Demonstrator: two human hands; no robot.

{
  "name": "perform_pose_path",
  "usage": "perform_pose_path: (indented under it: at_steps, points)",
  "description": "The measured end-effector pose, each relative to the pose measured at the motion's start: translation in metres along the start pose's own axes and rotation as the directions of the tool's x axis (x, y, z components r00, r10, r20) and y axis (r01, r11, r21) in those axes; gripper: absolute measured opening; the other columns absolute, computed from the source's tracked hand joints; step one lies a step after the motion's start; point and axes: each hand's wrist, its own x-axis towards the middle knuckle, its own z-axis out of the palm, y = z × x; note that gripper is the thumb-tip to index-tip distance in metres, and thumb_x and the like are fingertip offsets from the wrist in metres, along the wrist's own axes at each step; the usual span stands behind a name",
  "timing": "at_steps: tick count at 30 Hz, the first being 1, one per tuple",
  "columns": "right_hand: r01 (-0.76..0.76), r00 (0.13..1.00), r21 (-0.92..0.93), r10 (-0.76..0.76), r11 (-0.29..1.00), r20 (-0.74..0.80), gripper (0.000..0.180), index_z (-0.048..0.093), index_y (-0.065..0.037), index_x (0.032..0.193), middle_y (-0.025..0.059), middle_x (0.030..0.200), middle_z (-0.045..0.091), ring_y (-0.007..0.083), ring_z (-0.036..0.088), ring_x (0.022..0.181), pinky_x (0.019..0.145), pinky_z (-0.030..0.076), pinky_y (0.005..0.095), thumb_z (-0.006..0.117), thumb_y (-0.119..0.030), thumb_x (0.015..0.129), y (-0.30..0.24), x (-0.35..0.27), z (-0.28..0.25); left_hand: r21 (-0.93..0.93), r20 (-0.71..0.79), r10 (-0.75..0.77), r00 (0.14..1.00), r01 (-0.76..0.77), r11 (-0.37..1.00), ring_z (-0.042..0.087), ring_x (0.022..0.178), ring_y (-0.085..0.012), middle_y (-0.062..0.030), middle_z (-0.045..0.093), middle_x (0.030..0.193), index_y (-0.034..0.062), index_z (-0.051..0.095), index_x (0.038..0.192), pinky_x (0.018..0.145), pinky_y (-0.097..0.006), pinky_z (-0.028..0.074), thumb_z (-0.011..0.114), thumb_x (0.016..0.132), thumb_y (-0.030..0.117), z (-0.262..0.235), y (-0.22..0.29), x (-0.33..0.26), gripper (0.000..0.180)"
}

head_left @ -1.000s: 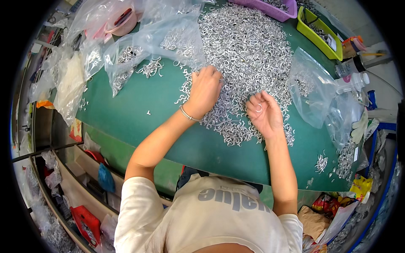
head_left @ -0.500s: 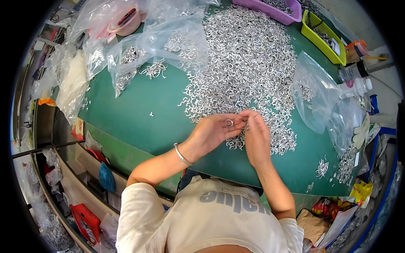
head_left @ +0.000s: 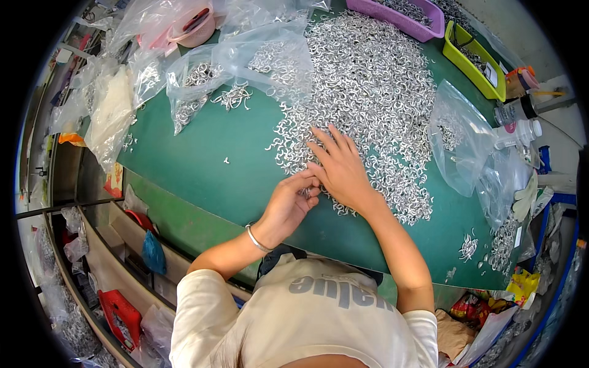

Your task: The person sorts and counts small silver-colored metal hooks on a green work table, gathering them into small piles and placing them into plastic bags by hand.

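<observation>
A broad pile of small, silvery curved metal pieces [head_left: 380, 80] covers the middle of the green table. My left hand [head_left: 286, 205], a bangle [head_left: 257, 239] on its wrist, is curled at the near left edge of the pile. A small silvery ring [head_left: 304, 192] shows partly among its bent fingers. Over the pile lies my right hand [head_left: 343, 172], palm down with fingers spread, its thumb side meeting the left fingertips. Whatever may be under the right palm is hidden.
Clear plastic bags [head_left: 457, 135] with metal pieces lie right and upper left. A purple tray [head_left: 399, 15], a lime-green tray [head_left: 472, 67] and a pink bowl [head_left: 195, 30] stand at the back. Drawers with a red basket [head_left: 119, 319] are lower left.
Both hands have shifted left. My right hand has gone from a pinch beside the left fingertips to spread fingers over the pile. The left fingers have curled further around the ring.
</observation>
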Motion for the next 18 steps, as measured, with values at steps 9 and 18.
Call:
perform_pose_path:
  at_steps: [9, 18]
  points:
    - [-0.015, 0.982, 0.004, 0.013, 1.000, 0.189, 0.041, 0.053, -0.007, 0.125, 0.0097, 0.132, 0.047, 0.0337, 0.036, 0.129, 0.107, 0.029, 0.0472, 0.061, -0.023, 0.087, -0.009, -0.064, -0.042, 0.018, -0.011, 0.183, 0.983, -0.182, 0.983, 0.050, 0.072, -0.0104, -0.0026, 0.057, 0.087, -0.0041, 0.054, 0.117, 0.066, -0.024, 0.044, 0.051, 0.092, 0.005, -0.011, 0.020, -0.006, 0.026]
    - [-0.035, 0.985, 0.171, 0.063, 0.985, -0.162, 0.046, 0.051, -0.001, 0.124, 0.0150, 0.126, 0.054, 0.0326, 0.044, 0.125, 0.103, 0.033, 0.0462, 0.064, -0.017, 0.084, 0.007, -0.013, -0.019, 0.652, 0.170, 0.369, 0.914, -0.385, 0.653, 0.043, 0.059, -0.0068, -0.0003, 0.055, 0.077, -0.0032, 0.059, 0.114, 0.053, -0.022, 0.038, 0.046, 0.096, 0.007, -0.005, 0.033, 0.028, 0.025]
